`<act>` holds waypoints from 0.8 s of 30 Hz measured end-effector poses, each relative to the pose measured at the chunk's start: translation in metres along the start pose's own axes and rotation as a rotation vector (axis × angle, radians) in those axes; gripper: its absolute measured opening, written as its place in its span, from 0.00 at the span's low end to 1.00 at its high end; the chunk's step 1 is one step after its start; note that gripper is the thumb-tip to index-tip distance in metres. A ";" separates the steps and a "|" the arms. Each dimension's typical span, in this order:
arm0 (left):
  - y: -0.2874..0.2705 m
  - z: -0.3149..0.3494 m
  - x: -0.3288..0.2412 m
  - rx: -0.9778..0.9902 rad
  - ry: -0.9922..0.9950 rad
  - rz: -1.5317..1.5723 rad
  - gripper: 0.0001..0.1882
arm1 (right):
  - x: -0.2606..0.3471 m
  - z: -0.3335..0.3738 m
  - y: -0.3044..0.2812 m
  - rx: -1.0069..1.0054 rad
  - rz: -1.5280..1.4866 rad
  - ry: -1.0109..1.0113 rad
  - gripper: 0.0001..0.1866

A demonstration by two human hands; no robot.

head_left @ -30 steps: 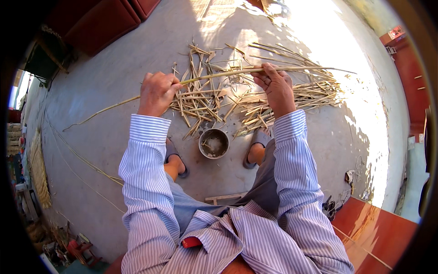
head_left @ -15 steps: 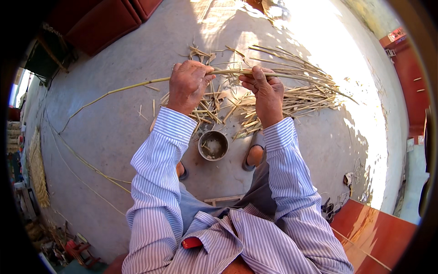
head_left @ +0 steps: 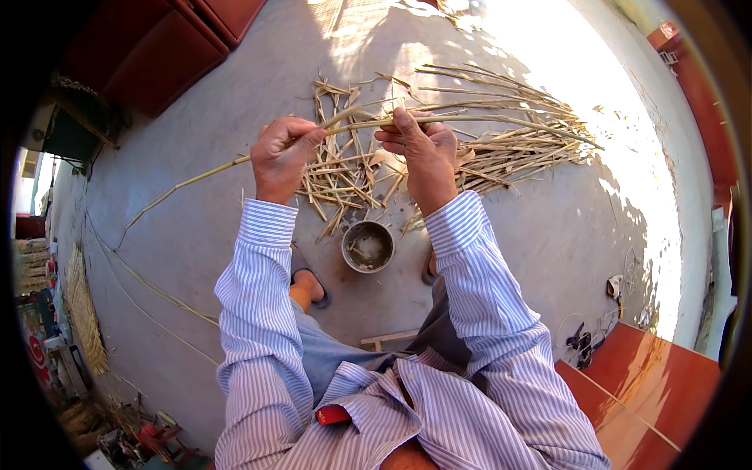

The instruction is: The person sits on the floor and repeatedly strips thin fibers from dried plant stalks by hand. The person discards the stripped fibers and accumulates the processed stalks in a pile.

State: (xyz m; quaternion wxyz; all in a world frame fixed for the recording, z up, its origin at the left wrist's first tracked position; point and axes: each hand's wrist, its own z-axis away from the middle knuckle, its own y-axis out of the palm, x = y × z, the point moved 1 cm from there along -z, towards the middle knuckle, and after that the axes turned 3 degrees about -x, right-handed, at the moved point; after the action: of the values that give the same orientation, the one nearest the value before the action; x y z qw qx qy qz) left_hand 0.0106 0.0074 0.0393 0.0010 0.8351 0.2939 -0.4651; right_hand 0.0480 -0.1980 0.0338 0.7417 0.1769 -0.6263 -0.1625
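Observation:
A long yellow-green plant stalk (head_left: pixel 188 177) runs across in front of me, thin and drooping at its far left end. Closed around it is my left hand (head_left: pixel 283 155), which also seems to pinch a pale strip (head_left: pixel 350 112) that stands off the stalk between my hands. My right hand (head_left: pixel 427 150) grips the stalk further right, thumb on top and fingers curled under. Past it, the stalk reaches over a pile of dry cut stalks (head_left: pixel 525 153) on the floor. Short pieces and peelings (head_left: pixel 341 176) lie scattered below my hands.
A round metal bowl (head_left: pixel 368 269) with cloudy liquid and bits in it stands between my feet. Dark red furniture (head_left: pixel 176 66) is at the upper left. Reddish-brown panels (head_left: pixel 638 376) lie at the lower right. A straw bundle (head_left: pixel 84 313) is at the left.
My left hand has slid left, widening the gap between my hands, and a pale strip now stands off the stalk there. My right hand has shifted slightly left, still gripping.

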 end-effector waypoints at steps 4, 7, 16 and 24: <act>-0.057 -0.034 -0.015 -0.498 -0.128 0.219 0.12 | 0.004 -0.017 -0.029 -0.096 -0.015 0.027 0.16; -0.094 -0.041 -0.003 -0.691 -0.167 0.196 0.12 | 0.008 -0.022 -0.042 -0.105 0.056 0.004 0.16; -0.049 -0.018 0.009 0.205 0.125 -0.769 0.20 | 0.019 -0.024 -0.048 -0.006 0.088 0.044 0.15; -0.044 0.012 0.023 0.544 -0.651 0.080 0.12 | 0.020 -0.030 -0.046 0.099 0.103 -0.055 0.13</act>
State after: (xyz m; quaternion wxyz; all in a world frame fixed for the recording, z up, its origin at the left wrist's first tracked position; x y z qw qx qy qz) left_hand -0.0109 0.0518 0.0262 -0.1085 0.6251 0.1124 -0.7648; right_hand 0.0801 -0.2462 0.0248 0.7217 0.1765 -0.6621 -0.0980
